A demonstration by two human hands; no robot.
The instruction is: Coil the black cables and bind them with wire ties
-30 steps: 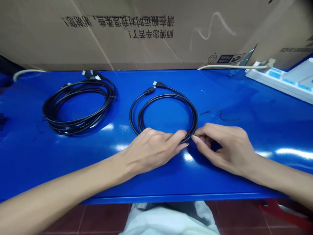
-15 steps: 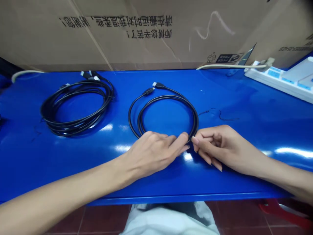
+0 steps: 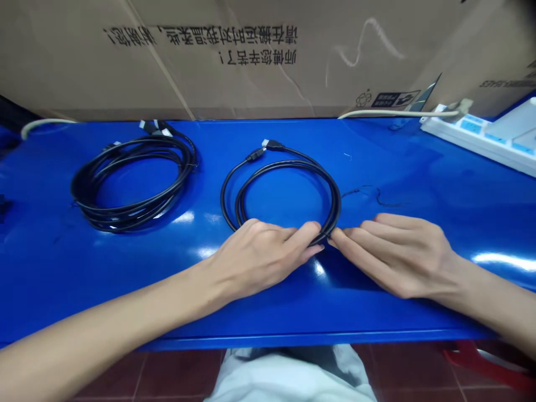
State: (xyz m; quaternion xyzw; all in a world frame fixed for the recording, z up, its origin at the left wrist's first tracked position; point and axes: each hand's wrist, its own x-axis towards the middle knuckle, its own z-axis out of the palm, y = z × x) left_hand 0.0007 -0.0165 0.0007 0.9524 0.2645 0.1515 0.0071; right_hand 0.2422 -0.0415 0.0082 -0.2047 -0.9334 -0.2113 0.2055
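L hand (image 3: 262, 259) curled, fingers & thumb pinching near edge of thin round black cable coil (image 3: 335, 209), which lies flat on glossy blue metal desk (image 3: 419, 167), roughly circular, no clear long axis. R hand (image 3: 397, 257) open, fingers extended, tips just touching coil's near R edge, no grip. Small black plug (image 3: 272, 144) at coil's far side. Looser black cable bundle (image 3: 117, 220) well apart to L, nearer L hand; white power strip (image 3: 460, 128) far R.

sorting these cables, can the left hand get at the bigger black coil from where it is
Probably yes. The left hand rests at the near edge of the smaller black cable coil, and nothing stands on the blue table between it and the bigger black coil, so the way looks free.
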